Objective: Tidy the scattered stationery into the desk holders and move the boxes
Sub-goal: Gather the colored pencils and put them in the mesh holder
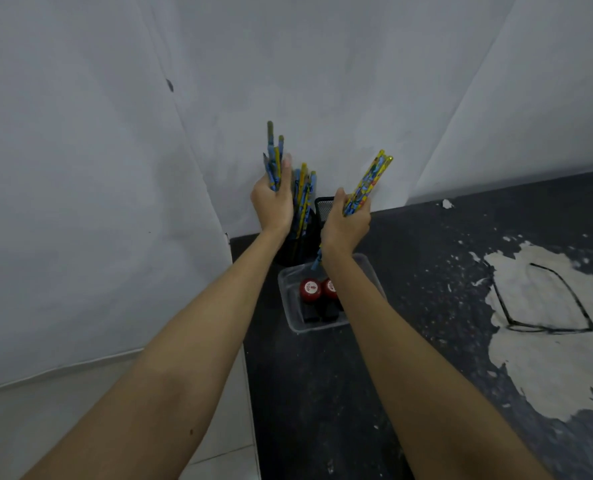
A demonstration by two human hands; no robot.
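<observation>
Beyond the fingers of both hands the white wall closes the corner, with a pencil-filled round holder and a black mesh holder standing just below them. Under the right wrist a clear tray with red-capped stamps occupies the tabletop. To the right of the fingers the dark tabletop lies open, bearing only flat white patches.

Clear plastic tray (glossy stamps)
</observation>
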